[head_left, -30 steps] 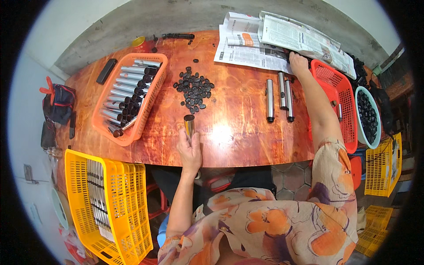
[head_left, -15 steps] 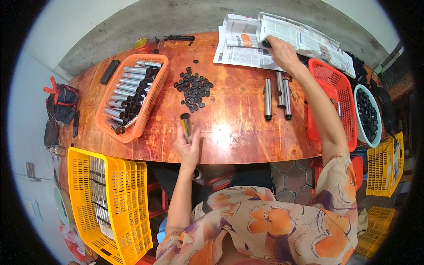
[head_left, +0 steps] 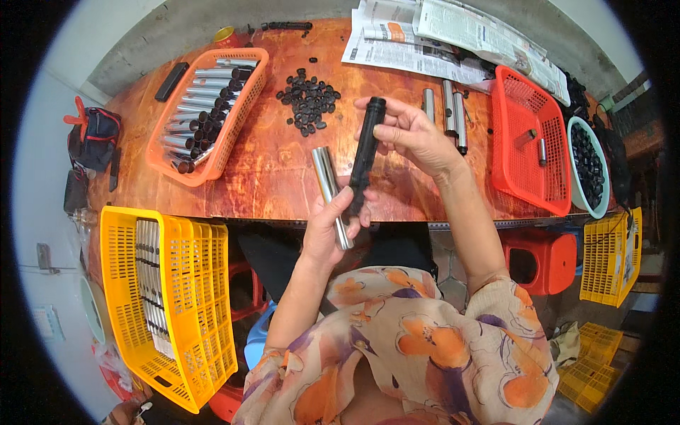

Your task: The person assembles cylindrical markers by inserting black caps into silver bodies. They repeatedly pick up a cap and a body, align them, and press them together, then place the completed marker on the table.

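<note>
Holding a slim, shiny silver metal tube point(head_left: 326, 177) in the closed left hand point(head_left: 327, 223), on the near side of a loose pile of small black oval pieces point(head_left: 309, 105). Pinching the upper part of a long black ridged cylinder point(head_left: 366, 142) between thumb and fingers of the right hand point(head_left: 418, 134), nearer and to the right of the pile. Bringing the cylinder's lower end to the left fingers, beside the silver tube; cannot tell how firmly gripped there. Leaning both pieces slightly, at differing angles, well clear of the pile.

Seen left of the pile: a long orange plastic mesh basket point(head_left: 245, 120), full of silver tubes with dark open ends point(head_left: 202, 115). Nearer and farther left: a tall yellow plastic crate point(head_left: 202, 304) with silver rods inside. Right of the pile: several silver tubes with black fittings point(head_left: 448, 106), then a red plastic mesh basket point(head_left: 524, 173) with two short cylinders in it. Farthest right: a pale blue tub point(head_left: 597, 207) of black parts. Beyond and right: printed newspaper sheets point(head_left: 489, 42).
</note>
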Motion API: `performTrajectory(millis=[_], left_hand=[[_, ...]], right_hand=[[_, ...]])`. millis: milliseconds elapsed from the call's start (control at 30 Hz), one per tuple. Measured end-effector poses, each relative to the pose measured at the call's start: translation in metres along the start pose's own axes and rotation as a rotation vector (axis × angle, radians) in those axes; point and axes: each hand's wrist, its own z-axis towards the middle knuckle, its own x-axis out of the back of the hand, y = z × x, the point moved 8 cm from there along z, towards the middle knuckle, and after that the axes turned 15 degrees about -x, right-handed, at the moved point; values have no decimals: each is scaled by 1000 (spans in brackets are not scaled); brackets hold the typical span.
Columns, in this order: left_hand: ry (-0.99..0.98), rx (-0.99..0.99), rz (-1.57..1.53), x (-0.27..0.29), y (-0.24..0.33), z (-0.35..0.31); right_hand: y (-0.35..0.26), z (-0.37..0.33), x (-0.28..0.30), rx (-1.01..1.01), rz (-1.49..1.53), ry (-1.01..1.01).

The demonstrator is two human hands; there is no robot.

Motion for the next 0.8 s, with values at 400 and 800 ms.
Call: performTrajectory(millis=[400,800], left_hand=[[196,160,-154,21,-9,-2],[-29,5,1,10,5,5]], right_hand=[[-31,-38,-29,618,-1130,371],[49,-39,5,-18,-708,150]])
